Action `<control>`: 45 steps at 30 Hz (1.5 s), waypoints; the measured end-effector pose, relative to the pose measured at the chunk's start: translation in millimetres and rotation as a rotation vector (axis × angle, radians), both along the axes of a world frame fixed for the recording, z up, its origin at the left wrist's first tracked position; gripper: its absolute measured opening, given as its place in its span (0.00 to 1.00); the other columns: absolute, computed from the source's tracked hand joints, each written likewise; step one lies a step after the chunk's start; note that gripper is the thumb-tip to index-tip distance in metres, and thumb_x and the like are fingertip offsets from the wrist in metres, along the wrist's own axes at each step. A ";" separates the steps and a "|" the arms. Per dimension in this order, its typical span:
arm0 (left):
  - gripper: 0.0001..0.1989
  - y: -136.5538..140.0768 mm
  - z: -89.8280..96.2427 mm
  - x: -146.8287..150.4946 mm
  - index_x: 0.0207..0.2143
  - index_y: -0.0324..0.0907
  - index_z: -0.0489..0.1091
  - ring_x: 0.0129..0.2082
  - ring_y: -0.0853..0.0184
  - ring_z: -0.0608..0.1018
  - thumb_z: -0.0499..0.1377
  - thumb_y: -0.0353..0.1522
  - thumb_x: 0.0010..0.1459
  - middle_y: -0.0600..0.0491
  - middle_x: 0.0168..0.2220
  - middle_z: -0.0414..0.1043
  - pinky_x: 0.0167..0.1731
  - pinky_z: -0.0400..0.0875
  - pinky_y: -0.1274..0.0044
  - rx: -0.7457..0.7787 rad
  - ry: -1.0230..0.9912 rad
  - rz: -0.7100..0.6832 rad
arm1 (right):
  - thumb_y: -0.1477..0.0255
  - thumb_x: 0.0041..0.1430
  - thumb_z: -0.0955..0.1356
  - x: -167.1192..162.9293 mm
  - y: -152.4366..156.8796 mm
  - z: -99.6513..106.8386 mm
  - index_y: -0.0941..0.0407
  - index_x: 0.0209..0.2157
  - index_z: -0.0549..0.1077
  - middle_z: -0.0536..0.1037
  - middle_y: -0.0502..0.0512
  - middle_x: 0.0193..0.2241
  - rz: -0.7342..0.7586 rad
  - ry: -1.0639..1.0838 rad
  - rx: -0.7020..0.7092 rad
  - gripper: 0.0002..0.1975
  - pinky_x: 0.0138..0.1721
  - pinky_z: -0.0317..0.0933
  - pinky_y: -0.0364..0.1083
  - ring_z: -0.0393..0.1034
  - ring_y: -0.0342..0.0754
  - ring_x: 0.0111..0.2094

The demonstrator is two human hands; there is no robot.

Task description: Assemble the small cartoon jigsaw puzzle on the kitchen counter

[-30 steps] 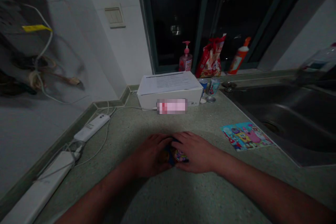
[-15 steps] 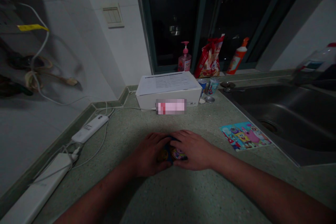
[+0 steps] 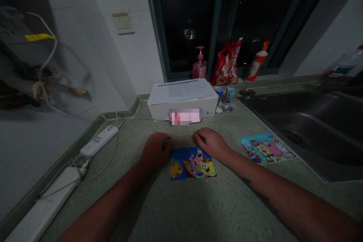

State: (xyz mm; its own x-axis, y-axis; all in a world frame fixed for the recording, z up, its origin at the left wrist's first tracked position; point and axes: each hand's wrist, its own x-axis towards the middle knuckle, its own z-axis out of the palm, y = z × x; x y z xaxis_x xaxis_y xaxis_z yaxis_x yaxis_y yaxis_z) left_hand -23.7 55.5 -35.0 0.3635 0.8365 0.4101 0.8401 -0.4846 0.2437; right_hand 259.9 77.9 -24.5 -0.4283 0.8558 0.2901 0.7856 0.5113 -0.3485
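Observation:
A blue cartoon picture sheet (image 3: 193, 164) lies flat on the counter between my hands, with a yellow sponge figure, a pink figure and a burger on it. Just off its upper left corner rests my left hand (image 3: 155, 149), empty, fingers loosely bent and thumb apart. My right hand (image 3: 211, 143) is at the sheet's upper right edge, its fingers loosely curved with nothing in them. Whether its underside touches the sheet I cannot tell. Over to the right, a second cartoon sheet (image 3: 266, 148) in light blue lies beside the sink.
A white box (image 3: 183, 96) stands behind, with a blurred-out phone-like object (image 3: 185, 117) against it. Cans (image 3: 230, 94), a pump bottle (image 3: 200, 66) and a red bag (image 3: 227, 64) are near the window. A power strip (image 3: 53, 206) with cables runs along the left; the sink (image 3: 326, 128) is right.
Both hands have come off the blue picture sheet, moving apart and slightly away from me. The sheet, mostly covered before, now shows whole.

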 end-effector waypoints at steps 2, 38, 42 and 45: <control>0.10 7.0 4.0 3.9 0.46 0.41 0.75 0.48 0.54 0.80 0.59 0.28 0.63 0.45 0.46 0.81 0.52 0.73 0.60 0.005 0.042 0.000 | 0.72 0.71 0.64 0.1 1.7 -1.6 0.57 0.37 0.79 0.81 0.57 0.35 -0.015 0.031 0.003 0.12 0.40 0.60 0.47 0.74 0.51 0.39; 0.06 17.6 7.3 26.9 0.39 0.41 0.76 0.42 0.57 0.77 0.58 0.30 0.66 0.47 0.38 0.79 0.49 0.69 0.63 -0.062 0.095 -0.164 | 0.61 0.69 0.69 -8.5 -34.3 8.8 0.55 0.51 0.78 0.79 0.64 0.50 0.450 -0.081 -0.023 0.15 0.53 0.66 0.59 0.73 0.59 0.50; 0.08 12.5 6.9 30.5 0.39 0.42 0.76 0.42 0.57 0.77 0.57 0.31 0.68 0.48 0.37 0.78 0.47 0.69 0.64 -0.049 0.144 -0.194 | 0.63 0.69 0.70 -11.3 -34.8 5.4 0.55 0.50 0.78 0.79 0.64 0.50 0.433 -0.081 -0.025 0.14 0.53 0.66 0.59 0.73 0.59 0.50; 0.10 6.1 4.7 35.2 0.40 0.42 0.76 0.42 0.57 0.77 0.55 0.33 0.70 0.47 0.38 0.78 0.48 0.68 0.64 -0.031 0.149 -0.254 | 0.67 0.68 0.70 -13.9 -35.3 3.9 0.56 0.51 0.78 0.79 0.64 0.50 0.414 -0.076 -0.028 0.13 0.55 0.66 0.59 0.72 0.59 0.52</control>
